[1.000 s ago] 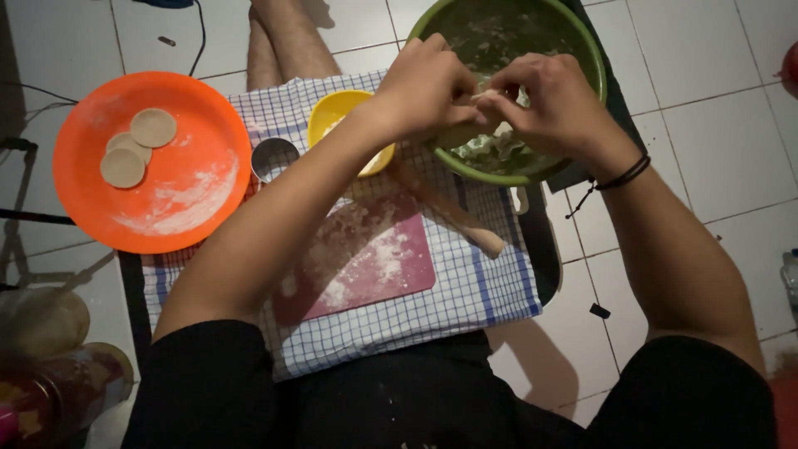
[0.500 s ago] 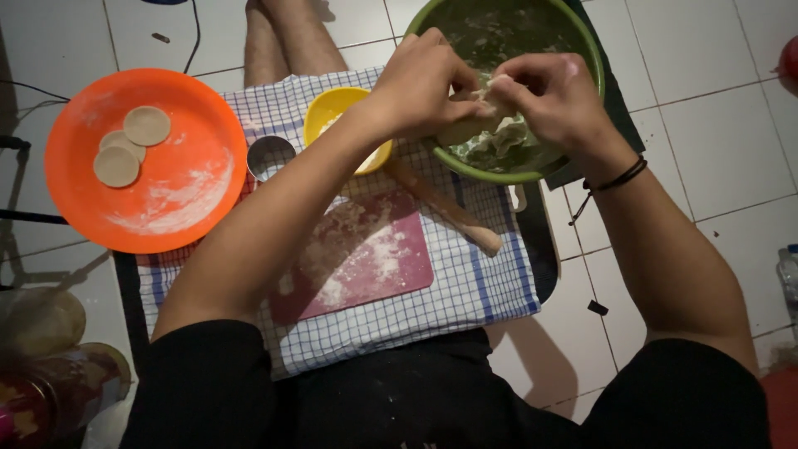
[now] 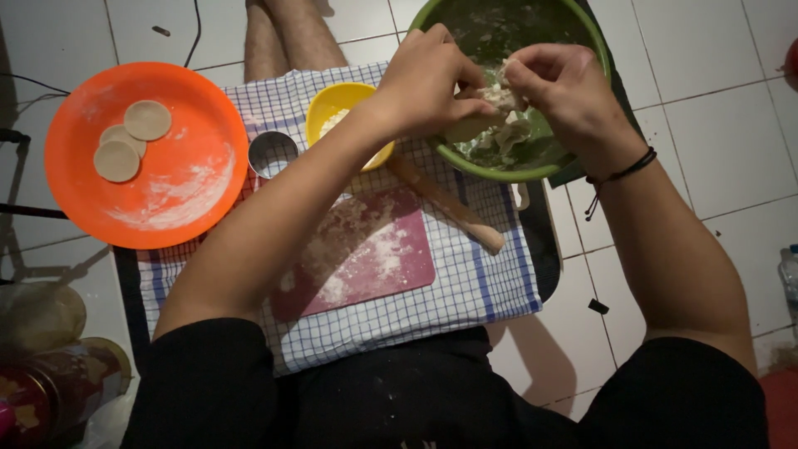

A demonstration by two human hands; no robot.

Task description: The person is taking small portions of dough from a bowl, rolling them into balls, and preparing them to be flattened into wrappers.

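Both hands had shifted little since before; left hand (image 3: 428,79) and right hand (image 3: 555,83) kept a closed grip on dough (image 3: 497,98) over the green bowl (image 3: 582,37); a patterned tin (image 3: 58,387) lay bottom-left.

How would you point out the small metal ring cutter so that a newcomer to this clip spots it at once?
Start at the big orange plate on the left of the checked cloth. Just off its right rim, before the yellow bowl, stands the round metal cutter. It is the only shiny, open ring there, much smaller than either dish.
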